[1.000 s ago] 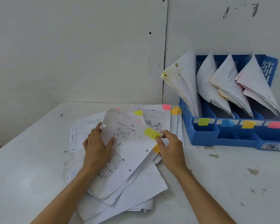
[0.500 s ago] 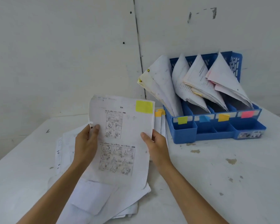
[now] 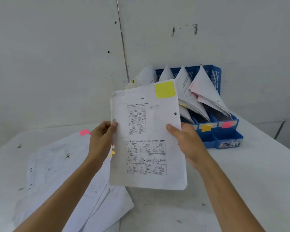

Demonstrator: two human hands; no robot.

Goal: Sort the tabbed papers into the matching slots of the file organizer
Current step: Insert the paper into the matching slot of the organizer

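I hold a white sheet printed with comic panels upright above the table, a yellow tab at its top right corner. My left hand pinches its left edge and my right hand grips its right edge. Behind the sheet stands the blue file organizer, its slots stuffed with leaning papers. An orange label and a pink label show on its front; the labels further left are hidden by the sheet. The loose paper pile lies on the table at the left.
A pink tab sticks out at the far edge of the pile. The white table is stained and runs to a white wall behind. The table's right edge falls away past the organizer.
The yellow-tabbed sheet has been lifted off the pile and carried up and to the right, now in front of the organizer's left slots. Both hands moved with it.
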